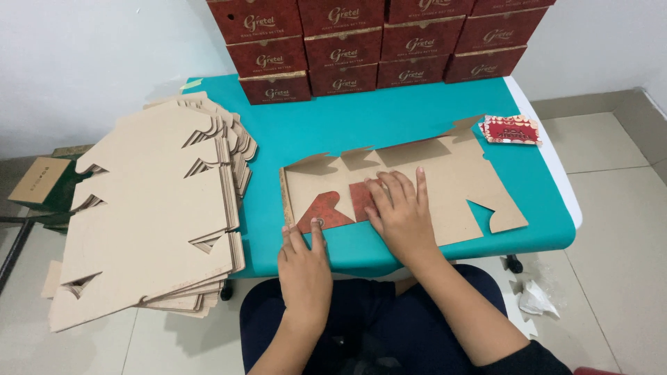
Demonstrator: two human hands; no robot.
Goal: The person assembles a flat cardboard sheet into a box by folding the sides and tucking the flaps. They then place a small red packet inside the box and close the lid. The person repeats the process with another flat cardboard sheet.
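A flat die-cut cardboard box blank (445,173) lies brown side up on the teal table (347,125). Two of its flaps are folded over near the front left and show their dark red printed side (326,212). My right hand (401,212) lies flat on the blank, fingers spread, pressing on the folded red flap. My left hand (304,264) rests at the table's front edge, its fingertips touching the lower corner of the red flap. Neither hand grips anything.
A tall stack of unfolded brown box blanks (153,208) sits at the left, overhanging the table. Several assembled dark red boxes (375,42) are stacked along the back wall. A small pile of red cards (511,130) lies at the right. Crumpled paper (538,300) lies on the floor.
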